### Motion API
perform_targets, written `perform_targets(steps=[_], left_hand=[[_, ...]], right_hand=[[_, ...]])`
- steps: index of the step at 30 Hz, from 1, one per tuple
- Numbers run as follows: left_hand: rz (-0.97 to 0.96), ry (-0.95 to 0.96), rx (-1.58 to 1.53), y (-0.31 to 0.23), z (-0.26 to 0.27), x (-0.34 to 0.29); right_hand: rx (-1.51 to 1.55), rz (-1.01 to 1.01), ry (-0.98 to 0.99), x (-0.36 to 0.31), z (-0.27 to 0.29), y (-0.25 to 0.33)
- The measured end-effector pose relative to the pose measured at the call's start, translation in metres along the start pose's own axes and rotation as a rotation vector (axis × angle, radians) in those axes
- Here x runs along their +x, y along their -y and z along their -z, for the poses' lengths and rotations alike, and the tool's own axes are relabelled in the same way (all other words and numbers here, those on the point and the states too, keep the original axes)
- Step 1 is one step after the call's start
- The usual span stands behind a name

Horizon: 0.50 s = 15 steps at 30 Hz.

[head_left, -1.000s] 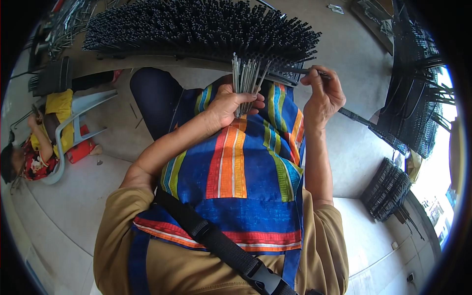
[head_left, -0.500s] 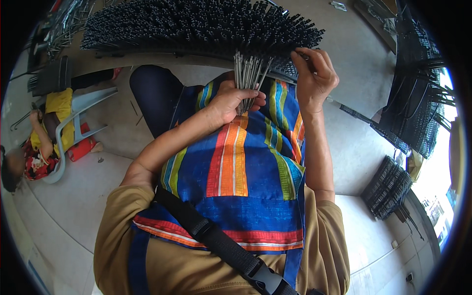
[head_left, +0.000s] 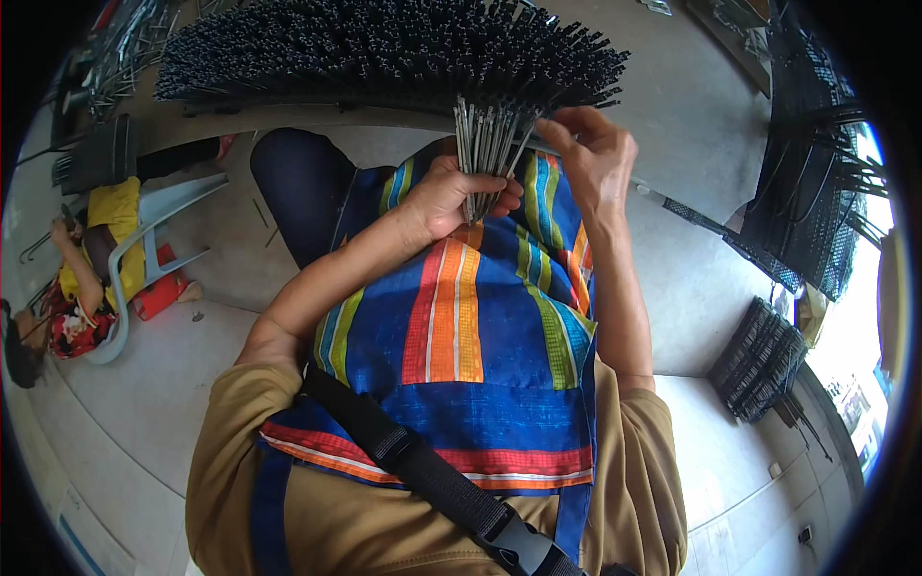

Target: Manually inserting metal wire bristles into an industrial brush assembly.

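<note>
Left hand [head_left: 459, 197], at 12 o'clock over my striped apron [head_left: 480, 326]: fingers wrapped tight round a bundle of thin metal rods [head_left: 485, 154], held upright. Right hand [head_left: 594, 154], at 1 o'clock: fingertips pinched at the bundle's top edge; whether they grip a single rod, I cannot tell. The bundle looks thick, so I judge gathering well along. Beyond, a wide fan of dark rods [head_left: 384, 48] remains. Pale concrete floor [head_left: 144, 384]; dark wire racks [head_left: 807, 211] at 3 o'clock; seated person [head_left: 82, 278] at 9.
</note>
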<state>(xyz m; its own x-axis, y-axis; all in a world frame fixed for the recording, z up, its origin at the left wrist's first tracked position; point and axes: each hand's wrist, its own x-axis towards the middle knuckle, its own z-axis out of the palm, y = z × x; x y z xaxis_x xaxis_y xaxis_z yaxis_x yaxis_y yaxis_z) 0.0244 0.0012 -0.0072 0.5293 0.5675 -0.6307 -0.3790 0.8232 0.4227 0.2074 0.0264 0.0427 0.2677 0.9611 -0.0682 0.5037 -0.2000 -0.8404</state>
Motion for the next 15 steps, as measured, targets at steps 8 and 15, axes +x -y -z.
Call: perform_targets(steps=[8, 15], left_hand=[[0.002, 0.109, 0.029, 0.001, -0.008, -0.003], [0.030, -0.036, 0.042, 0.000, 0.001, 0.001]], right_hand=[[0.550, -0.450, 0.277, -0.023, -0.012, -0.012], [0.075, 0.417, -0.062, -0.033, 0.020, 0.017]])
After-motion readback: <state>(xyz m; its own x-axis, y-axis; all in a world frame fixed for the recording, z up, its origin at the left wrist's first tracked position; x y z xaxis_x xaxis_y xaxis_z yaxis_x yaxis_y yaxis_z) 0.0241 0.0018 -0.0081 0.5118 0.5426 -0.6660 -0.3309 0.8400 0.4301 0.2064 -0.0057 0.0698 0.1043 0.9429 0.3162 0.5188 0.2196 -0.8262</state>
